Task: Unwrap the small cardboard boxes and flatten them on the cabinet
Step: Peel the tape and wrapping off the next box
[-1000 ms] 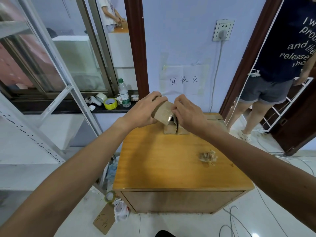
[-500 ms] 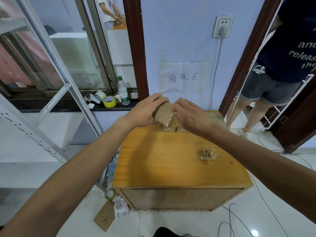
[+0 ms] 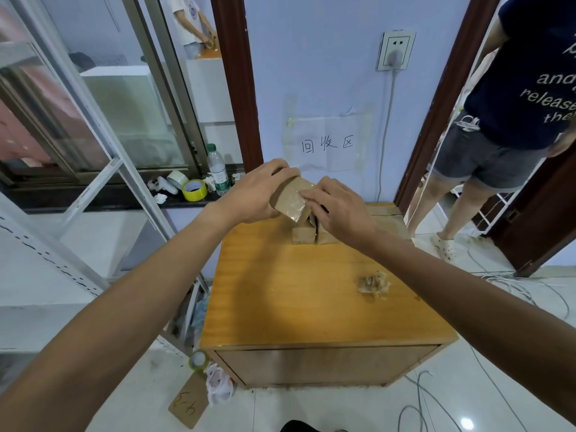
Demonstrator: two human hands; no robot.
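Note:
A small brown cardboard box [image 3: 291,198] with shiny clear tape on its face is held tilted above the far end of the wooden cabinet [image 3: 311,294]. My left hand [image 3: 255,194] grips it from the left. My right hand [image 3: 338,207] pinches at the tape on its right edge. Two more small cardboard boxes [image 3: 304,233] stand side by side on the cabinet just under my hands. A flattened cardboard piece [image 3: 389,219] lies at the cabinet's far right corner.
A crumpled wad of peeled tape [image 3: 374,285] lies on the cabinet's right side. A person in shorts [image 3: 486,157] stands in the doorway at right. A water bottle [image 3: 218,171] and tape rolls [image 3: 193,188] sit on the windowsill. Cables [image 3: 514,285] trail over the floor.
Both hands stay on the box while my right fingers shift along its taped edge. The box has turned slightly, showing more of its taped face.

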